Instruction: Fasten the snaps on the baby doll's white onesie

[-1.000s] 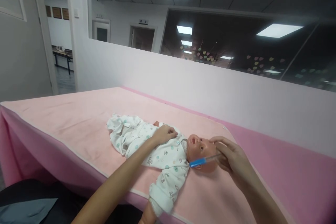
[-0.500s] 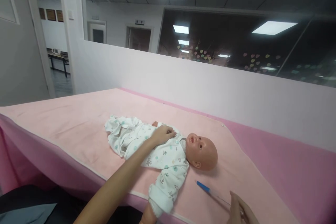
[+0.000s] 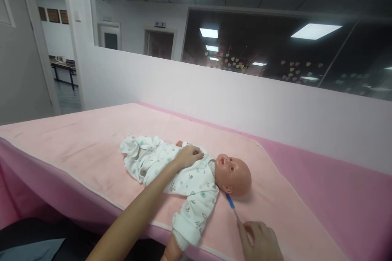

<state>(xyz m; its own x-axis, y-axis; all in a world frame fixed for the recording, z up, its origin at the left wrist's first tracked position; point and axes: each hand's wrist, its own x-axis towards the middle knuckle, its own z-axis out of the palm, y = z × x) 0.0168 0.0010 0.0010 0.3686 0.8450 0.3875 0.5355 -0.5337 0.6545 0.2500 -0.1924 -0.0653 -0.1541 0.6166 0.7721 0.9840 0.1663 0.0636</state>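
Note:
A baby doll (image 3: 233,175) in a white printed romper (image 3: 186,181) lies on its back, its head to the right. My left hand (image 3: 187,156) rests on its chest, fingers curled over the front of the romper; what the fingertips hold is partly hidden. At the lower right, my right hand (image 3: 260,239) pinches a slim stick (image 3: 230,202) between thumb and forefinger. It has a blue section and a thin pale shaft, and its kind is unclear. The blue end is beside the doll's neck, below its ear; whether it touches is not clear.
The doll lies on a padded pink mat (image 3: 92,130) with a pale raised edge. A white wall (image 3: 183,85) with a window above runs behind the table. A grey door (image 3: 21,61) and a doorway are at the left.
My right hand has moved left and up, bringing the stick's blue end close to the doll's neck and turning it more upright. My left hand stays on the doll's chest.

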